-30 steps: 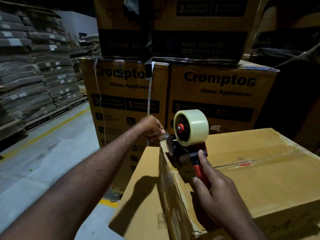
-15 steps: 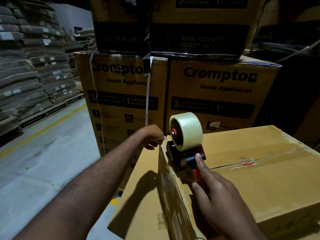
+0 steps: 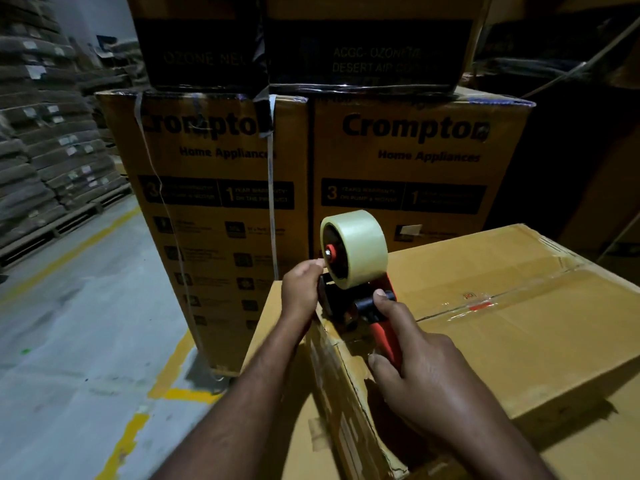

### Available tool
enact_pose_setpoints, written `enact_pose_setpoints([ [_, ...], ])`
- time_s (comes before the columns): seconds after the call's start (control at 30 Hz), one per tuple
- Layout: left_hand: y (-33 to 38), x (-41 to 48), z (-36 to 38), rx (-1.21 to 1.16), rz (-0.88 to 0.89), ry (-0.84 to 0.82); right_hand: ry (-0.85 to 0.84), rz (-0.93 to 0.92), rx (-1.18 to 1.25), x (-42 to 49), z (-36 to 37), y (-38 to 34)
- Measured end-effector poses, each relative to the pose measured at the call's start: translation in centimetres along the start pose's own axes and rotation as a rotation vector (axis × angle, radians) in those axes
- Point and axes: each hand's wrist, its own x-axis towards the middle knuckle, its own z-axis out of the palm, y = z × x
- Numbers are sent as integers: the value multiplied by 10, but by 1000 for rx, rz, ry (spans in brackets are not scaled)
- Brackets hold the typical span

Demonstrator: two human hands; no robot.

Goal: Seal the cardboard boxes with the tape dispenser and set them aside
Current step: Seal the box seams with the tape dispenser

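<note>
Now right fingers (image 3: 381, 301) grip the tape dispenser (image 3: 356, 258); left fingers (image 3: 311, 270) pinch its front. Box seam (image 3: 485, 306) runs rightward from it.

Tape dispenser (image 3: 377, 327), in right hand (image 3: 426, 372): red handle, black frame. Tape roll (image 3: 360, 244): pale cream. Cardboard box (image 3: 519, 341) beneath: plain tan. 2 cartons (image 3: 415, 168) beyond left hand (image 3: 301, 289): ochre, black lettering. Floor (image 3: 69, 341): grey, yellow lines.
</note>
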Motion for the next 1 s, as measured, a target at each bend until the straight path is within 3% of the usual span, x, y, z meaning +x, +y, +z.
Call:
enact_pose_setpoints([
  [0.13, -13, 9, 2, -81, 13, 25, -3, 45, -23, 0, 2, -7],
  [0.23, -11, 17, -5, -112, -50, -86, 0, 65, -37, 0, 5, -16],
  [0.7, 22, 2, -5, 82, -84, -52, -100, 104, -23, -73, -18, -15],
  [0.77, 25, -1, -6, 261, -24, -29, -87, 91, -31, -85, -16, -13],
  [0.83, 24, -7, -10, 538, 101, 90, -53, 91, -35, -91, -14, -11],
  [0.87, 25, -15, -12, 570, 196, 137, -36, 86, -38, -92, -14, -10],
  [0.93, 21, -47, -13, 429, 334, 55, -8, 69, -36, -94, -15, -5],
  [1.0, 12, -89, -11, 230, 295, -133, 13, 49, -17, -97, -14, -1],
])
